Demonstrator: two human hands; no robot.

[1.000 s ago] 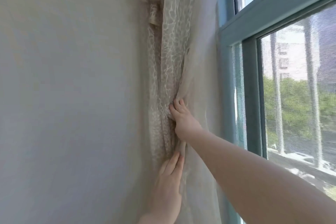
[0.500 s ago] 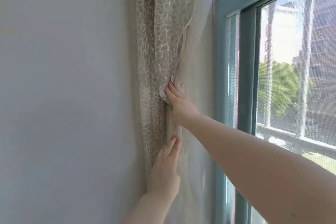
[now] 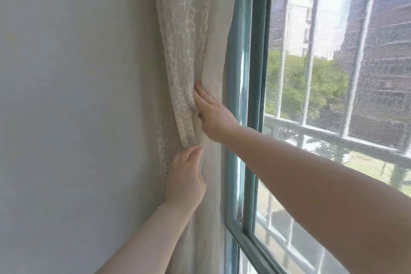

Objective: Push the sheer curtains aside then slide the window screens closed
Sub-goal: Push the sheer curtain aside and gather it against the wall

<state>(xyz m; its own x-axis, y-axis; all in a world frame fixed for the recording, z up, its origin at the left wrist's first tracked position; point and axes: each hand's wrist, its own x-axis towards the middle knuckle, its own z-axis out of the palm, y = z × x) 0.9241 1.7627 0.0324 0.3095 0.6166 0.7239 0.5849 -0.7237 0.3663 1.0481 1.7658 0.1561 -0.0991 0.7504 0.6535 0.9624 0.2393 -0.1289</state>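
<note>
The sheer curtain hangs bunched against the wall, clear of the teal window frame. The right hand presses its folds flat-fingered; the left hand, fingers relaxed, steadies them below. Curtain-clearing looks nearly done; sliding the window screen remains.

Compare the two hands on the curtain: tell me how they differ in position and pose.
The right hand sits higher on the sheer curtain, near the teal window frame; the left hand sits lower, nearer the wall. The right hand reaches in from the right with its arm crossing the window; the left hand comes up from below. Both press the bunched fabric towards the wall with straight fingers, neither plainly gripping it.
</note>
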